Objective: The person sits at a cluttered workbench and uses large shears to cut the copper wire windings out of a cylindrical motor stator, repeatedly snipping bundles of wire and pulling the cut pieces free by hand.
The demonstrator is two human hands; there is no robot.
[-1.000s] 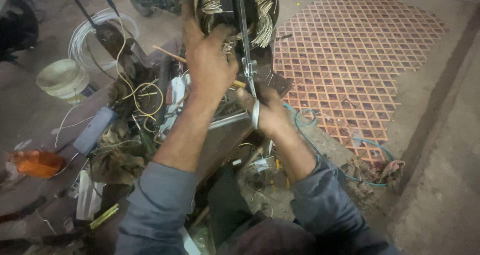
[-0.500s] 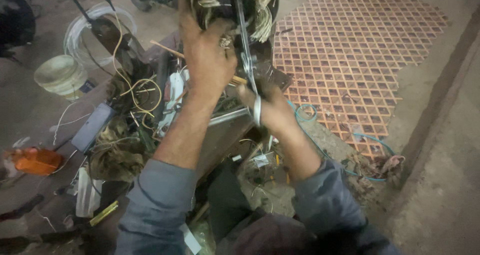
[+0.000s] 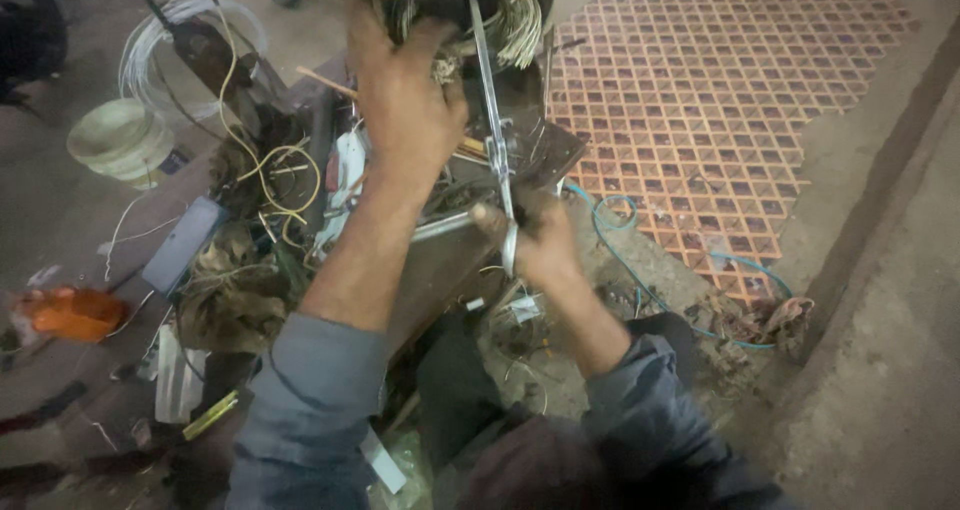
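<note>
1. The dark round motor body with pale wound wire bundles (image 3: 455, 10) is cut off by the top edge of the view, so only its lower part shows; what lies inside it cannot be made out.
2. The left hand (image 3: 405, 105) lies pressed flat against the front of that motor body, fingers spread upward, covering much of its face.
3. The right hand (image 3: 535, 240), just below and right of the motor body, is closed around the handles of long, thin metal scissors (image 3: 492, 120); the blades run up into the wire bundles, their tips lost among the strands.
4. Left of the motor body lies a tangle of yellow and dark loose wires (image 3: 270, 180), too jumbled to separate.
5. Farther left sits a white round plastic tub (image 3: 120, 140), with a coil of pale wire (image 3: 165, 40) behind it.
6. Well left of and below the motor body, an orange blurred object (image 3: 70, 310) lies on the ground; its kind cannot be told.
7. Below and left of the motor body, a flat grey rectangular box (image 3: 180, 245) rests among the scraps; any label is unreadable.
8. Right of the motor body spreads a red lattice-patterned tiled floor (image 3: 720, 90), crossed by a thin blue cord (image 3: 620, 220).
</note>
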